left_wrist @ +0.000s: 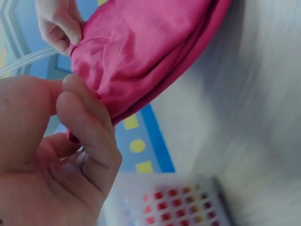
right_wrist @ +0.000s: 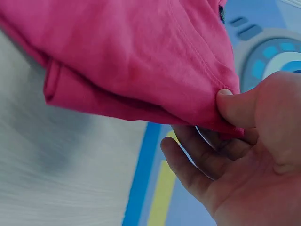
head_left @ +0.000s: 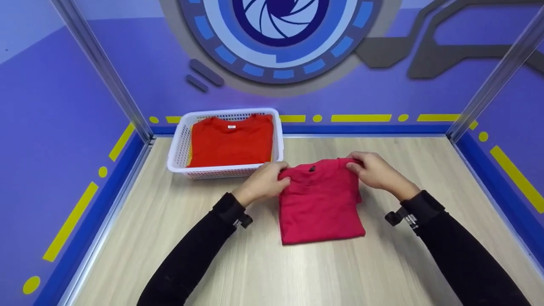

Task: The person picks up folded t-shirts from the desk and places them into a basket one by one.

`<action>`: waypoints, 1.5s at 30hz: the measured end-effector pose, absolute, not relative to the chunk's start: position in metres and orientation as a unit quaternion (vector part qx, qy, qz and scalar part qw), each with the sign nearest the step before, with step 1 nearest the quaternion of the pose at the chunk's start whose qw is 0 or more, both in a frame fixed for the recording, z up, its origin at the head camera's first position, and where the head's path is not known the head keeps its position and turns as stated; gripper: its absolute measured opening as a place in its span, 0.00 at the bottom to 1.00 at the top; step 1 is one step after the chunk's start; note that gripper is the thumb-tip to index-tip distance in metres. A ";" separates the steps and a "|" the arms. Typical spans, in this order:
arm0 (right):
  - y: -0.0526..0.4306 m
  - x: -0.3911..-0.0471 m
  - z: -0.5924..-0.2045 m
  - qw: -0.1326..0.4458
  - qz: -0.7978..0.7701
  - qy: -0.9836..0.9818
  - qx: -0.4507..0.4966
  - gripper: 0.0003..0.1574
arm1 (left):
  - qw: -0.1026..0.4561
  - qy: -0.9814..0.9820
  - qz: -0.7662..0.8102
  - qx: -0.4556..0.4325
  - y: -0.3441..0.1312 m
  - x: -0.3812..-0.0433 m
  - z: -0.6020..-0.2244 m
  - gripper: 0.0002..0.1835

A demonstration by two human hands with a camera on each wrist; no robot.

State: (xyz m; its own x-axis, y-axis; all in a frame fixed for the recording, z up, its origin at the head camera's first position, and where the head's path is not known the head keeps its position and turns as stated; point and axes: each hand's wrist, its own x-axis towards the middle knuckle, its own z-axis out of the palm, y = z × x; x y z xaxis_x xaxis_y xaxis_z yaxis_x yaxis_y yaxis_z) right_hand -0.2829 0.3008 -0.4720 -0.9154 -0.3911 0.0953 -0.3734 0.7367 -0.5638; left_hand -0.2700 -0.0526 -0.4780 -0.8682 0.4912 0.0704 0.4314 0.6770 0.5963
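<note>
A folded pinkish-red T-shirt [head_left: 321, 204] is held by its two upper corners, collar side away from me, in the middle of the head view. My left hand [head_left: 267, 180] pinches the upper left corner between thumb and fingers. At the upper right corner, my right hand [head_left: 374, 170] pinches the cloth, its thumb [right_wrist: 235, 106] on top in the right wrist view. The shirt's far edge appears raised off the table, as its folded layers [left_wrist: 164, 80] hang above the surface in the left wrist view. A small dark label shows at the collar.
Behind my left hand, a white perforated basket [head_left: 176, 155] holds a folded red T-shirt [head_left: 231, 146] with some yellow cloth under it. The wood-patterned table [head_left: 212, 272] ends at blue-purple printed walls [head_left: 361, 100] at the back and sides.
</note>
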 end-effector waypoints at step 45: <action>0.188 -0.296 -0.398 -0.102 -0.388 0.865 -0.300 0.08 | -0.097 0.897 0.370 0.223 -0.186 -0.266 -0.385 0.15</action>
